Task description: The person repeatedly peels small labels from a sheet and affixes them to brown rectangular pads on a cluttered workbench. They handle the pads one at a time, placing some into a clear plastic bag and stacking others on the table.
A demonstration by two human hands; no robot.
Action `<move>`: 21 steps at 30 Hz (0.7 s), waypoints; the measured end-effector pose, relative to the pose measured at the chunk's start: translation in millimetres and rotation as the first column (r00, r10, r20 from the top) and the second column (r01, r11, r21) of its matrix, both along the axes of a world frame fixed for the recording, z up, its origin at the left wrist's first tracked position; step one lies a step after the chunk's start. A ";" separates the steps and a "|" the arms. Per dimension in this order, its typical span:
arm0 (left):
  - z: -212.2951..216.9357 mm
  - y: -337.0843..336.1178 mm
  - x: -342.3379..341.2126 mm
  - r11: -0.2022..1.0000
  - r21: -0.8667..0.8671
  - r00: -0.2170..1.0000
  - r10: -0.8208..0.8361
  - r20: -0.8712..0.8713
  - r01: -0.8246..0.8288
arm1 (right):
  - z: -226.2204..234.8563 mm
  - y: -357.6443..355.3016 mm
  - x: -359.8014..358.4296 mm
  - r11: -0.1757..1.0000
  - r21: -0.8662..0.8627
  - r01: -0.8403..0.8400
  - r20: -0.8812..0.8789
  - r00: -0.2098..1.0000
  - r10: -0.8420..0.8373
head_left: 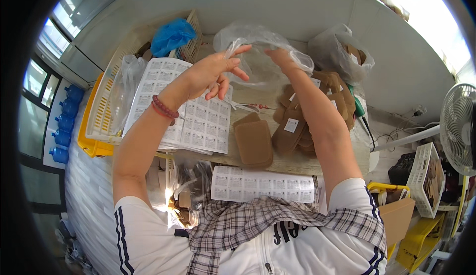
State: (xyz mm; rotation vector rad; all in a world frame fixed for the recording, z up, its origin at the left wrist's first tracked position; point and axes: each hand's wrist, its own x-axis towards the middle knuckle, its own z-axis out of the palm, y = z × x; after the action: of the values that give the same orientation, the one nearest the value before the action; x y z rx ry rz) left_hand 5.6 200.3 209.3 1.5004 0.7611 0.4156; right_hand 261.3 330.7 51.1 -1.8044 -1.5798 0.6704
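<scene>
A clear plastic bag (pixel 248 31) spreads between my two raised hands above the table, its mouth wide. My left hand (pixel 218 74), with red beads at the wrist, has its fingers apart, and the bag's rim lies against its upper fingers. My right hand (pixel 281 59) reaches into the bag, the film crossing its wrist; one finger stretches out and the rest are partly hidden. Under the right forearm lies a heap of brown flat pads (pixel 290 129) with white labels. A small stack of brown rounded pads (pixel 254 143) sits at the table's near edge.
Printed label sheets (pixel 206 126) cover the table's left side; another sheet (pixel 263 183) lies by my lap. A cream crate (pixel 101 111) with a blue bag (pixel 172 37) stands left. At the back right are a filled plastic bag (pixel 342 52) and a green-handled tool (pixel 359 109). A fan (pixel 458 126) stands right.
</scene>
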 end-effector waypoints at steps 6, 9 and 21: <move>-47.6 24.4 12.9 0.991 -0.014 0.990 0.130 0.054 -0.130 | 14.9 -142.3 -47.9 0.936 0.236 -0.261 0.054 0.965 0.256; -65.1 21.1 26.7 0.987 -0.072 0.988 0.150 0.047 -0.147 | 66.8 -262.2 -28.6 0.948 0.298 -0.112 -0.134 0.978 0.157; -115.6 -33.6 129.2 0.989 0.144 1.000 -0.019 0.019 0.016 | -54.5 -316.0 175.4 0.801 -0.307 0.514 -0.516 0.617 -0.594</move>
State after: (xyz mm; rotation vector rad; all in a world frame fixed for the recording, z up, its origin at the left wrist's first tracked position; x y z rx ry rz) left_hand 134.8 166.6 93.8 1.6339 0.7135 0.4801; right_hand 436.7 14.7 -3.3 -1.7901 -0.5098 0.9192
